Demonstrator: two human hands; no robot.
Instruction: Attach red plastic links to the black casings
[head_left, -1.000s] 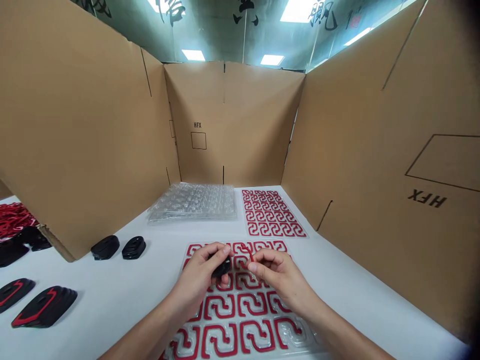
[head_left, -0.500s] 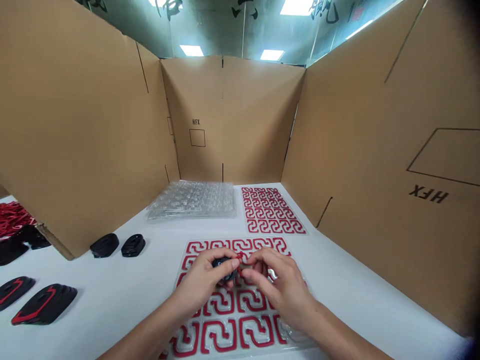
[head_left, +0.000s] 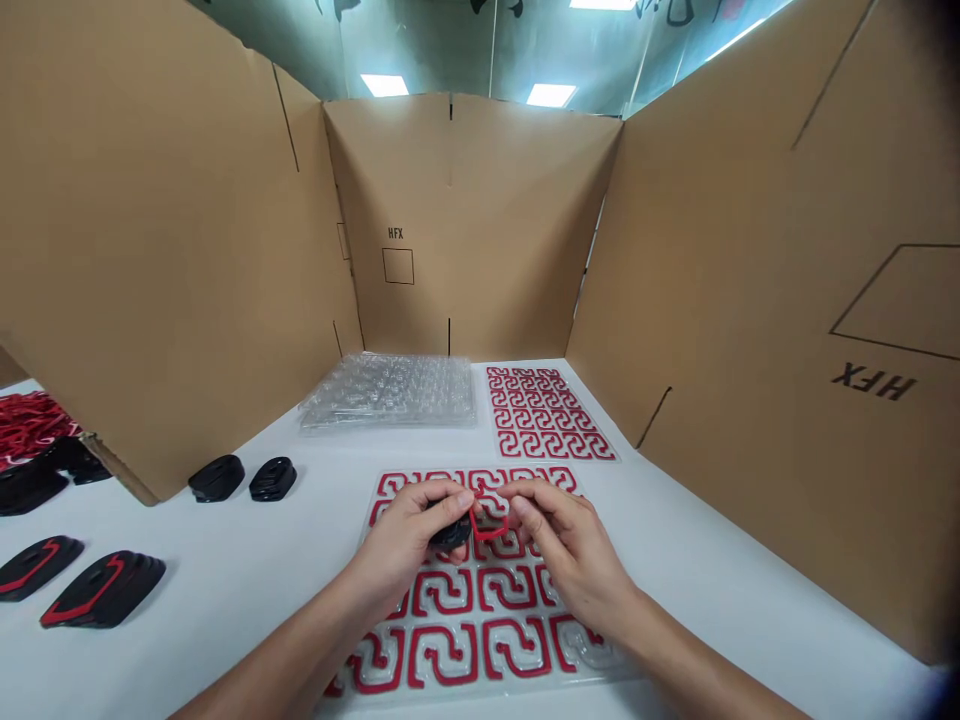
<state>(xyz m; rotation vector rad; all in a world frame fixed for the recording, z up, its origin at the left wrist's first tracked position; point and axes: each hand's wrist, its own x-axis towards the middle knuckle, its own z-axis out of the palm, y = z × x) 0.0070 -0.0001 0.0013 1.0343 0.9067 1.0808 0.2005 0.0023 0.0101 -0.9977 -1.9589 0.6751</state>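
Black, glossy rounded piece [head_left: 450, 538] pinched in the left hand [head_left: 411, 530].
Just right of that grip sits a thin, bent red strip [head_left: 490, 536]; whether the right hand [head_left: 568, 535] pinches it, I can't tell.

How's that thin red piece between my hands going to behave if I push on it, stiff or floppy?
The red piece is probably fairly stiff, since its angular corners look crisp rather than sagging. Being just a narrow strip, it should feel light. Its slim arms could flex or even snap under a hard push.
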